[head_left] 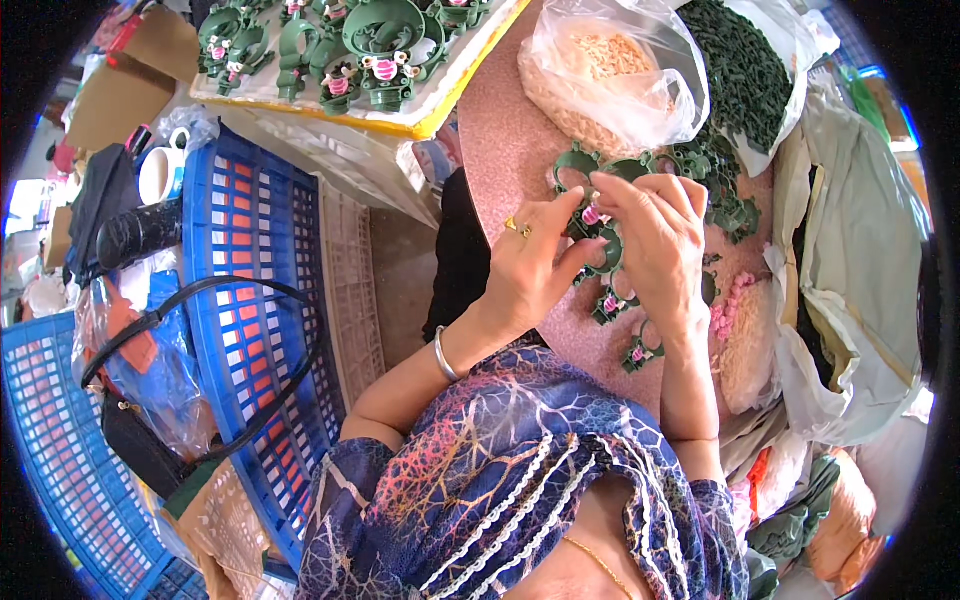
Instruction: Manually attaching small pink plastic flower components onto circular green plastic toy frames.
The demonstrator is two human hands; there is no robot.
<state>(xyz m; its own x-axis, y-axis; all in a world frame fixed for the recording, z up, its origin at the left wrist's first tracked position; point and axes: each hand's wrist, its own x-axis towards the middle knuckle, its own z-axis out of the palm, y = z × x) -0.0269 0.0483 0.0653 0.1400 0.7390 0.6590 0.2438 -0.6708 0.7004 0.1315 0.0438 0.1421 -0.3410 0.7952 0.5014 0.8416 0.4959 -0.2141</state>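
Over the pink speckled table [500, 110], both hands meet around a small pink-and-white striped figure [591, 215] on a green plastic ring piece. My left hand [535, 255] pinches it from the left, thumb and fingertips closed. From the other side my right hand [660, 235] presses it with thumb and forefinger, the remaining fingers curled. The fingers partly hide the piece. Just below lie another green ring piece with a figure [612, 303] and a further one [641, 352] nearer me. Loose green ring parts [735, 215] are heaped beyond my right hand.
A clear bag of pale peach parts [612, 55] and a bag of dark green parts [745, 70] stand at the back. Small pink parts [735, 300] lie right. Far left, a yellow-rimmed white box [430, 125] carries several finished-looking ring pieces above a blue basket [215, 220].
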